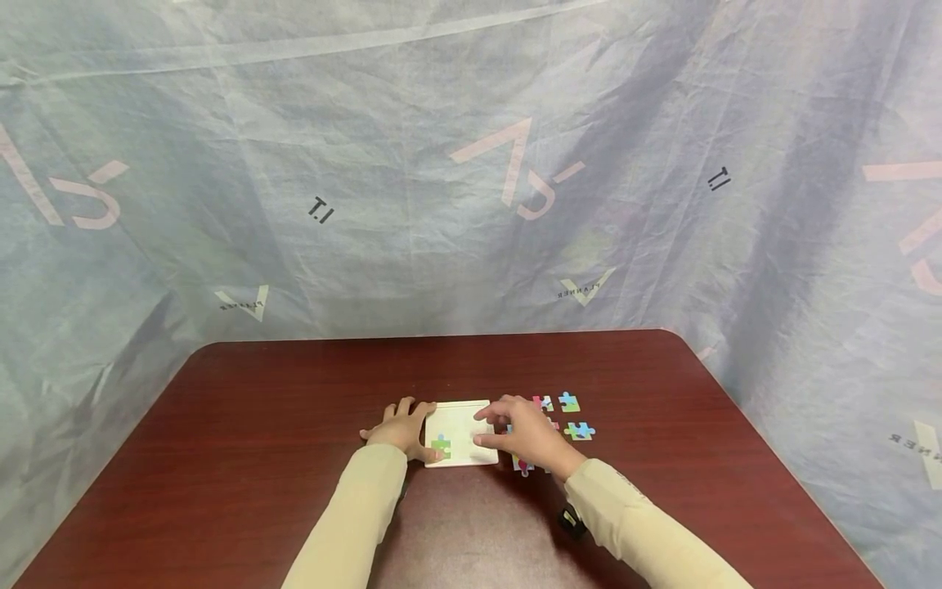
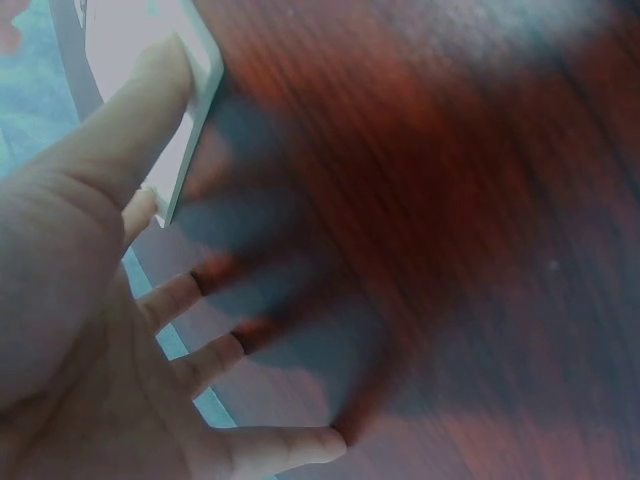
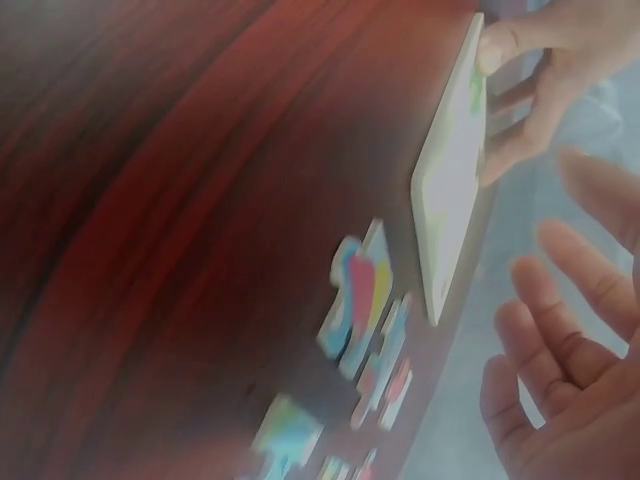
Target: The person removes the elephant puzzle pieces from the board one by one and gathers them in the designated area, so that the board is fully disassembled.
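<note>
A white shallow puzzle tray [image 1: 462, 424] lies flat on the table, with one green and blue jigsaw piece [image 1: 441, 443] in its near left corner. My left hand [image 1: 396, 429] is at the tray's left side, fingers spread; its thumb rests on the near left corner by the piece. In the left wrist view the thumb [image 2: 150, 95] lies over the tray's edge. My right hand [image 1: 528, 431] hovers above the tray's right edge, thumb and fingers apart. The right wrist view shows that hand [image 3: 575, 385] with loosely bent fingers and nothing in them.
Several loose jigsaw pieces lie right of the tray, among them a blue and green piece [image 1: 580, 431], another [image 1: 569, 402] behind it, and a multicoloured one [image 1: 523, 465] partly under the right hand. A printed grey cloth [image 1: 412, 245] hangs behind the dark red table [image 1: 257, 458].
</note>
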### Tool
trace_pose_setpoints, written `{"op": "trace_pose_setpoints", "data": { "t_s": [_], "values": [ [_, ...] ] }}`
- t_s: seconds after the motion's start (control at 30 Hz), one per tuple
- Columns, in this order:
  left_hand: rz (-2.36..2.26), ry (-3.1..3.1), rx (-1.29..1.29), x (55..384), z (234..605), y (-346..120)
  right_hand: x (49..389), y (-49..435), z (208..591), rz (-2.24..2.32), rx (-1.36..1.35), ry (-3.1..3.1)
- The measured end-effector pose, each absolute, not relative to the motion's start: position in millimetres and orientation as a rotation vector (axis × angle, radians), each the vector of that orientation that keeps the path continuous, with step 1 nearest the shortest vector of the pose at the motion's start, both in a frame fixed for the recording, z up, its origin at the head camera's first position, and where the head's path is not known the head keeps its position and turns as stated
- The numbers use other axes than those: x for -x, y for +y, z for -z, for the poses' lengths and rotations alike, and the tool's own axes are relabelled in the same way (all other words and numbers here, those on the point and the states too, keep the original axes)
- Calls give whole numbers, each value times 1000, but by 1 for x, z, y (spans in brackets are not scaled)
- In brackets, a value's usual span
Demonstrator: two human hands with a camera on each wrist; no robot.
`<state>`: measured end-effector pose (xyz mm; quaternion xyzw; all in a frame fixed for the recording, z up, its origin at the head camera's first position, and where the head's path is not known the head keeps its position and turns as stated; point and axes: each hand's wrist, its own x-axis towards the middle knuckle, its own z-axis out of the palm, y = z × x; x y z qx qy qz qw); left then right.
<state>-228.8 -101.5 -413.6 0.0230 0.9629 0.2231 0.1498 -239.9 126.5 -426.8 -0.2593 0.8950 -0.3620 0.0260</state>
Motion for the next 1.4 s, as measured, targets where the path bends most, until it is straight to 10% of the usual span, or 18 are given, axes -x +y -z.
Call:
{"op": "trace_pose_setpoints", "data": {
  "t_s": [1.4],
  "values": [
    [-545, 2788, -99, 223, 404, -100, 242, 74, 439, 719, 932, 2952]
  ]
}}
